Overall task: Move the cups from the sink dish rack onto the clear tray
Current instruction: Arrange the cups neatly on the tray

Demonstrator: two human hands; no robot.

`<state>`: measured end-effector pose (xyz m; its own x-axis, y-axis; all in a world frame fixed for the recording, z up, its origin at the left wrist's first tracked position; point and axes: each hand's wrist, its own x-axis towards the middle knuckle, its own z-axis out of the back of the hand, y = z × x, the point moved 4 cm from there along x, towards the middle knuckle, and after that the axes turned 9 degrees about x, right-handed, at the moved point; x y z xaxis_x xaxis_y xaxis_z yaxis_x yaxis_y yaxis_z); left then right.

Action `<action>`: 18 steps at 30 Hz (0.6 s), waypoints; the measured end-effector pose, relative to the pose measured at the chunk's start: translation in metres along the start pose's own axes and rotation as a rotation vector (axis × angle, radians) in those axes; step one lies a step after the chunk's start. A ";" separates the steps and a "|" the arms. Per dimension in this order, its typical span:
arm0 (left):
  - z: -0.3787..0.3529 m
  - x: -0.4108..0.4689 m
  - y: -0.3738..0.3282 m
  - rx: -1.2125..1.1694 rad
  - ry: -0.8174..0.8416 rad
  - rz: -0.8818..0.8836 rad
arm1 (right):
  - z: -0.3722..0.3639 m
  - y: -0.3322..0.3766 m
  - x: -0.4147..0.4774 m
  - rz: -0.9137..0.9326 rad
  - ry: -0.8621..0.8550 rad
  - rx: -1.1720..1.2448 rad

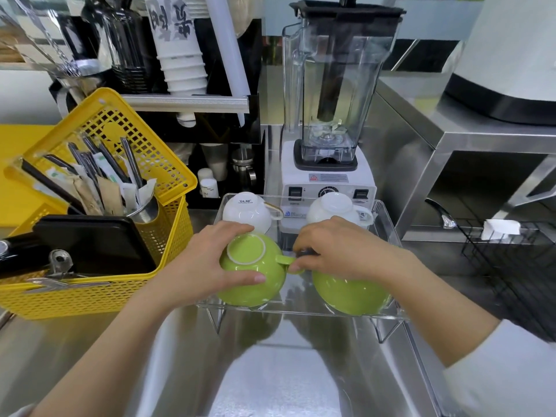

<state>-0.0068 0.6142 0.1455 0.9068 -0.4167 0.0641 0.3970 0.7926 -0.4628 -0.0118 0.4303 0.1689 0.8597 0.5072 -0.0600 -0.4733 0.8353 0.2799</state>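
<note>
Head view, looking down over a steel sink (270,371) with a clear tray (388,224) standing on small legs across its far end. Four cups sit on the tray, all upside down. At the back are two white ones: the left white cup (248,210), with lettering on its base, and the right white cup (337,207), their handles pointing right. At the front are two green ones.

The left hand (210,263) is clamped on the left green cup (252,272), fingers curled over its far side and thumb pressed along its near side, the pale ring of its foot showing between them. Its handle sticks out to the right, into the gap between the two green cups. The right hand (343,251) lies over the top of the right green cup (349,291), covering the base; its fingertips bunch together at the left cup's handle and around something small and dark there that I cannot make out. Whether this hand truly grips the cup beneath it, I cannot tell. A white sleeve (505,371) covers the right forearm.

Just behind the tray stands a blender (331,109) with a clear jug on a white base. To the left on the steel desk (45,350) is a yellow basket (90,293) holding a black tray, a metal cup of cutlery and wrapped straws. A black wire rack (511,266) sits to the right.
</note>
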 end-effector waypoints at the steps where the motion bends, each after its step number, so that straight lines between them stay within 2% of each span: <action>1: 0.002 -0.001 -0.003 0.025 -0.030 -0.018 | 0.004 -0.001 -0.003 -0.008 -0.016 0.025; 7: 0.004 -0.002 -0.048 0.086 -0.211 -0.163 | 0.032 -0.021 -0.026 -0.050 -0.195 0.138; 12: -0.018 0.003 -0.093 0.071 -0.203 -0.282 | 0.042 -0.052 -0.052 -0.117 -0.335 0.216; 15: -0.036 0.007 -0.111 0.058 -0.155 -0.306 | 0.039 -0.065 -0.068 -0.184 -0.332 0.255; 18: -0.051 0.011 -0.118 0.057 -0.129 -0.276 | 0.029 -0.076 -0.082 -0.246 -0.259 0.278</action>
<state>-0.0509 0.4935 0.1555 0.7725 -0.5630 0.2938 0.6350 0.6826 -0.3617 -0.0411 0.3190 0.1803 0.9766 0.2017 0.0747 -0.2099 0.8175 0.5363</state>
